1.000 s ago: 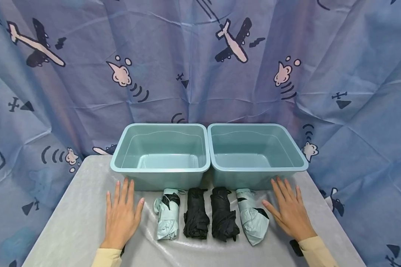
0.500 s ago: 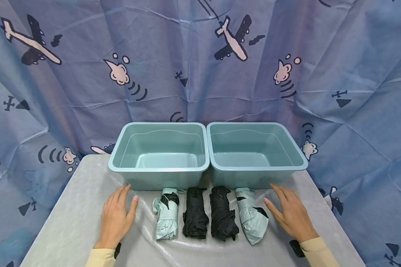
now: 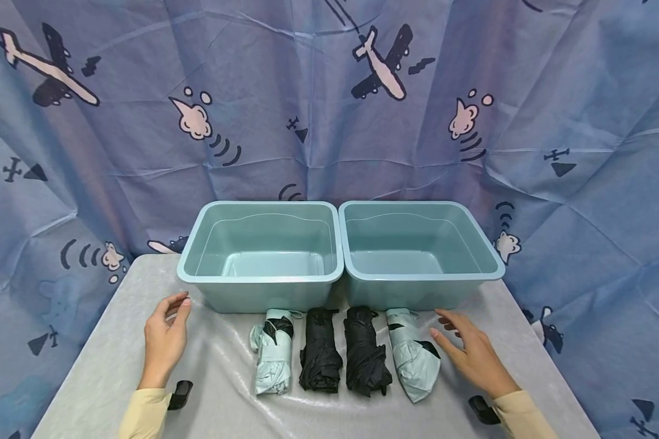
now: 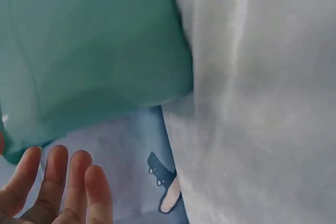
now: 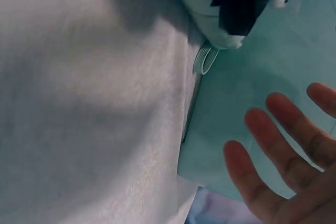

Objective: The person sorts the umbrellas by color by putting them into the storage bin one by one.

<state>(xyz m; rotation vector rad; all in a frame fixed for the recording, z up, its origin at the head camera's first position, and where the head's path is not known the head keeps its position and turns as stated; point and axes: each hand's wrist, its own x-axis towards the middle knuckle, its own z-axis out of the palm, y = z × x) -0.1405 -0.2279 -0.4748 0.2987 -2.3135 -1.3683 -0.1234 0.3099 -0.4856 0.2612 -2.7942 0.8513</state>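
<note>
Two folded black umbrellas, a left one point(image 3: 321, 353) and a right one point(image 3: 364, 353), lie side by side on the table. A pale green folded umbrella flanks them on each side, one at the left point(image 3: 275, 360) and one at the right point(image 3: 414, 360). My left hand point(image 3: 165, 335) is held left of the row, fingers loosely bent, holding nothing. In the left wrist view its fingers point(image 4: 56, 174) appear near the tub's side. My right hand point(image 3: 475, 350) hovers just right of the right pale green umbrella, its fingers point(image 5: 265, 127) spread and holding nothing.
Two light teal plastic tubs, a left one point(image 3: 263, 296) and a right one point(image 3: 417, 292), stand rim to rim behind the umbrellas. A grey-white cloth covers the table point(image 3: 104, 366). Behind hangs a blue curtain point(image 3: 263, 91) with airplane prints.
My left hand has drawn back left, away from the left tub, and its fingers have bent. My right hand has shifted slightly left, its fingers bending. The umbrellas and tubs stay put.
</note>
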